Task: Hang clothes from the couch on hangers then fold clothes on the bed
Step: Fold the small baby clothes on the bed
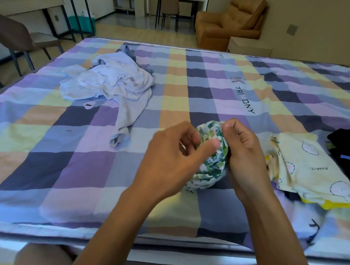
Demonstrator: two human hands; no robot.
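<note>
A checked bed [73,168] fills the room's foreground, its near edge running under both forearms and its near-left half lying bare. A couch [229,21] stands beyond the far edge. A crumpled white heap [108,78] sprawls far left; a folded yellow garment [307,170] and a dark garment [346,150] sit at the right edge. Near the middle, a rolled green-print bundle [211,159] rests on the bed between the hands. The left hand [169,158], fingers curled, pinches its left side with thumb pressed on the cloth. The right hand [246,154] grips the right side, thumb on top.
</note>
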